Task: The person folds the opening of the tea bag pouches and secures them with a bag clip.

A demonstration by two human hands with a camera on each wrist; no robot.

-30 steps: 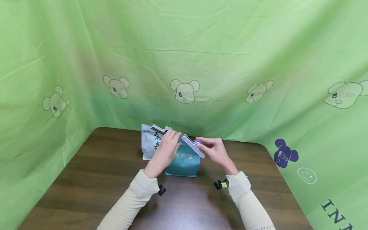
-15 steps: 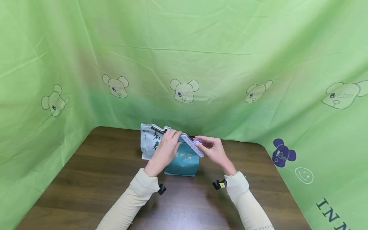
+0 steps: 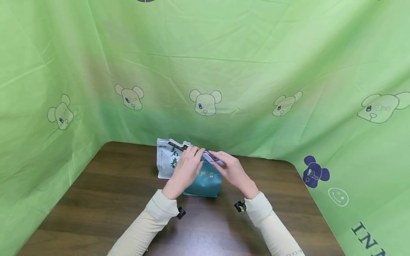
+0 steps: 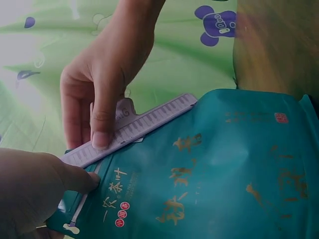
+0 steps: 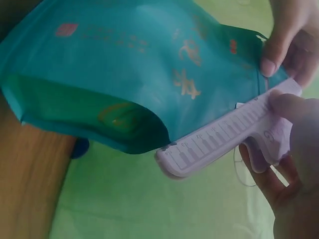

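A teal tea bag (image 3: 205, 184) with gold lettering stands on the table. My left hand (image 3: 188, 166) pinches its top edge, thumb on the front near the seal strip. My right hand (image 3: 234, 171) holds a lilac bag clip (image 5: 214, 137) with a piano-key pattern, thumb on its front bar and fingers behind. The clip lies slantwise over the right upper part of the teal bag (image 4: 234, 154), its far end reaching past the bag's side. In the right wrist view its inner end comes close to my left fingers (image 5: 276, 52).
Behind and left of the teal bag stands a white tea bag (image 3: 164, 164) with dark lettering, a black-and-white piano-pattern clip (image 3: 177, 145) across its top. The brown wooden table (image 3: 112, 199) ends at a green curtain (image 3: 205, 71) with bear-head prints at the back and sides.
My right hand has moved left with the lilac clip, bringing it from beside the teal bag's top onto it, nearer my left hand. The left hand stays at the bag's top.
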